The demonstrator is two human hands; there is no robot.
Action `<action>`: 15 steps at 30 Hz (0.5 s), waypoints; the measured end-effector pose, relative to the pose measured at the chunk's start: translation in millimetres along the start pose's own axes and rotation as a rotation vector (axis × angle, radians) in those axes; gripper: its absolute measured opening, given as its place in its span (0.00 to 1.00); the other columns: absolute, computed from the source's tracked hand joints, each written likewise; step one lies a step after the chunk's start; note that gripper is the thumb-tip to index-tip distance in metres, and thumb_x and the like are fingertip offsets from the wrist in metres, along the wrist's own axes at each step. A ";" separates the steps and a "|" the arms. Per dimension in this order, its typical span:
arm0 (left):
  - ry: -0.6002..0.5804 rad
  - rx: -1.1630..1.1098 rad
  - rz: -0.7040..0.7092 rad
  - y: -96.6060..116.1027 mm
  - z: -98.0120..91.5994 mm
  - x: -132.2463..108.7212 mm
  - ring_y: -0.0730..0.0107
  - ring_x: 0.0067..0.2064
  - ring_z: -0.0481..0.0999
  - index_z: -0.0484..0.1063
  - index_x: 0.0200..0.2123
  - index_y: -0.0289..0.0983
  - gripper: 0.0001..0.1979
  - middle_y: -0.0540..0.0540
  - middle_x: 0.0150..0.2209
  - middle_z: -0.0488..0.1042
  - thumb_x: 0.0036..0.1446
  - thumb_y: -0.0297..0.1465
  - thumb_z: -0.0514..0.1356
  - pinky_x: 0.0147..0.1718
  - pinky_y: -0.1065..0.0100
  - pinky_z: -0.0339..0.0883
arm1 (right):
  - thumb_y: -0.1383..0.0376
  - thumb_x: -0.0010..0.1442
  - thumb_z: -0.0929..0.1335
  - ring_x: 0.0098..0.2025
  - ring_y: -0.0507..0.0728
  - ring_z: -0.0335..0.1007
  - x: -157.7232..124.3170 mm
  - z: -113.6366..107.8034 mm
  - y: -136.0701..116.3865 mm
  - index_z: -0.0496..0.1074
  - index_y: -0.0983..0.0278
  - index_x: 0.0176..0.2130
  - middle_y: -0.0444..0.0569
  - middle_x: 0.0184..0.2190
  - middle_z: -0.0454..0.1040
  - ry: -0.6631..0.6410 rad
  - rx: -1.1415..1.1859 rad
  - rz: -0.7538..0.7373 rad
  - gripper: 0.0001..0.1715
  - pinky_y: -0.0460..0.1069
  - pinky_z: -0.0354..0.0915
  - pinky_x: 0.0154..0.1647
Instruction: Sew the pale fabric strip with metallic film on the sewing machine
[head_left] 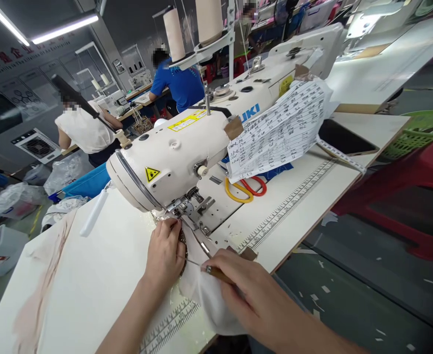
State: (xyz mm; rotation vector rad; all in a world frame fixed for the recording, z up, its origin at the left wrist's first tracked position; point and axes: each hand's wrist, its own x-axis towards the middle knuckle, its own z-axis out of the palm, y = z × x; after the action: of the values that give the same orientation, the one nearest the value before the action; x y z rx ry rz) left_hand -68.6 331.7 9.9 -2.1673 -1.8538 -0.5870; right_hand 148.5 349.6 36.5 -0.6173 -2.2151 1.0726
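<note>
My left hand point(165, 248) is closed on a piece of white fabric point(214, 312) with a dark sparkly trim point(183, 259), its fingertips close to the needle area of a white sewing machine point(175, 152). In my right hand point(251, 290) is an awl point(218, 274) with a wooden handle. The awl's thin metal tip points left across the fabric, towards the trim beside my left hand. Part of the fabric hangs below my right hand over the table's front edge. The presser foot and my left fingers hide the exact spot under the needle.
Scissors point(238, 193) with yellow and red handles lie under a handwritten sheet point(275, 132) attached to the machine. A phone point(345, 138) rests on the right. Sheer pinkish fabric point(43, 295) lies left. A red stool point(416, 196) stands right; people sit working behind.
</note>
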 end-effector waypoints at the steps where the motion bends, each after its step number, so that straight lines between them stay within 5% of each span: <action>1: 0.003 -0.009 0.010 -0.3 -0.5 0.9 0.58 0.45 0.69 0.65 0.51 0.35 0.20 0.39 0.47 0.67 0.55 0.20 0.50 0.43 0.55 0.72 | 0.75 0.60 0.55 0.39 0.58 0.68 -0.3 0.9 -2.8 0.67 0.62 0.42 0.49 0.36 0.70 0.000 0.017 -0.015 0.18 0.50 0.66 0.38; 9: -0.014 0.130 0.034 6.2 -5.2 22.3 0.62 0.33 0.69 0.69 0.30 0.37 0.09 0.42 0.32 0.71 0.60 0.24 0.51 0.31 0.62 0.70 | 0.74 0.50 0.59 0.31 0.57 0.70 -2.7 28.2 -21.1 0.67 0.61 0.39 0.47 0.31 0.70 0.103 -0.066 -0.375 0.18 0.48 0.66 0.31; 15: 0.061 -0.113 -0.273 -6.0 0.7 16.7 0.64 0.39 0.73 0.72 0.34 0.39 0.11 0.46 0.36 0.74 0.64 0.33 0.51 0.35 0.63 0.69 | 0.79 0.57 0.58 0.37 0.58 0.74 -15.2 9.9 -16.2 0.64 0.61 0.48 0.48 0.40 0.75 0.032 -0.269 -0.083 0.23 0.49 0.68 0.38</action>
State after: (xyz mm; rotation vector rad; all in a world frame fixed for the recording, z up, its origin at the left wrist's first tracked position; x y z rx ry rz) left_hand -72.4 347.9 16.2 -1.9492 -2.1483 -0.8205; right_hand 150.2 325.6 40.1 -0.6440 -2.3547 0.7240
